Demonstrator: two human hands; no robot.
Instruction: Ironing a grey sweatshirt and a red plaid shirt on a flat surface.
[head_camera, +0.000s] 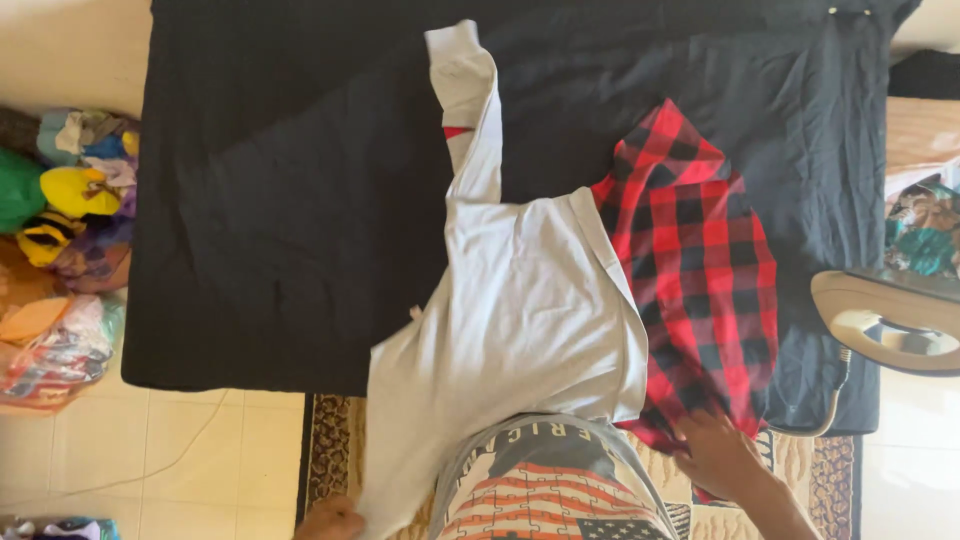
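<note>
At the near edge, left hand (330, 520) gripping the white shirt's (520, 320) lower corner, fingers mostly out of frame. Just right, right hand (722, 452) flat, fingers spread on the plaid shirt (700, 260). Beyond, both shirts spread across the black cloth (290, 200); iron (885, 325) at far right.

Left hand (330, 520) cut off by bottom edge (grip unclear), iron (890, 325) by right edge.
</note>
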